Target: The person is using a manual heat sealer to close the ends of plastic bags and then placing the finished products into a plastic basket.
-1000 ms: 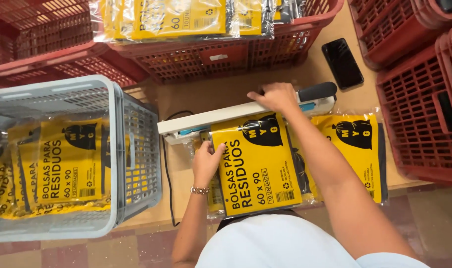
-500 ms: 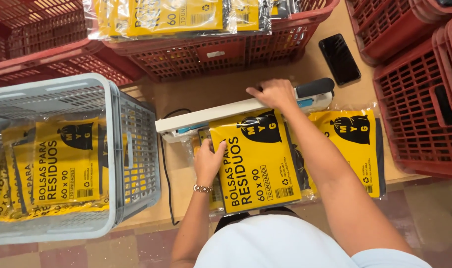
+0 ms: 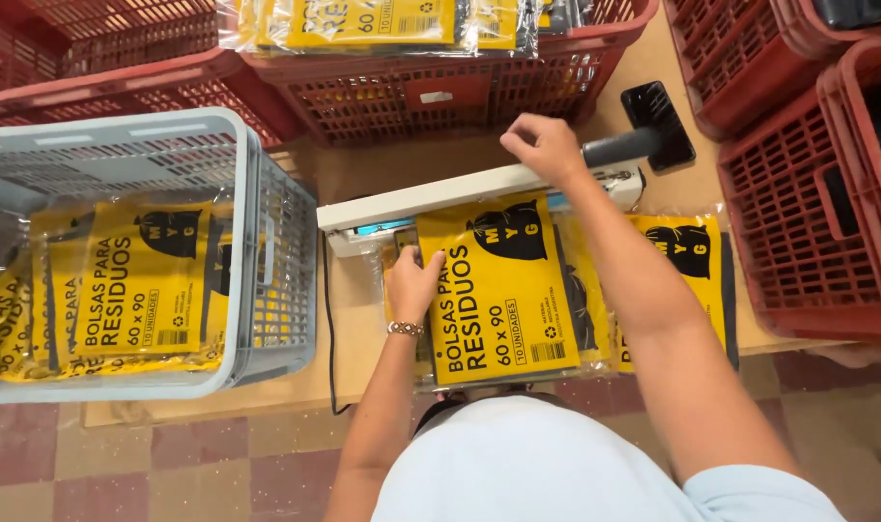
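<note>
The person's right hand (image 3: pixel 545 147) presses down on the long white arm of a heat sealer (image 3: pixel 440 196), fingers curled over the bar just beside its dark handle (image 3: pixel 622 148), so the arm lies closed on the open far end of a yellow packet of bags (image 3: pixel 503 290) in clear wrap. The left hand (image 3: pixel 416 282) rests flat on the left part of that same packet, fingers spread toward the sealer and holding the wrap down rather than gripping it; a beaded bracelet (image 3: pixel 403 329) circles the wrist. The packet lies on the brown tabletop (image 3: pixel 363 164), near the person and just on the near side of the sealer, its far edge tucked under the bar. A second yellow packet (image 3: pixel 687 271) lies to its right, partly under the right forearm. A black cord (image 3: pixel 328 319) runs from the sealer's left end toward the near edge of the table. To the left stands a grey plastic crate (image 3: pixel 276 280) holding more yellow packets (several, overlapping). At the far side, a red crate (image 3: pixel 440 92) carries another stack of them, and a black phone (image 3: pixel 658 121) lies just right of the handle. More red crates (image 3: pixel 798 203) stand at the right.
</note>
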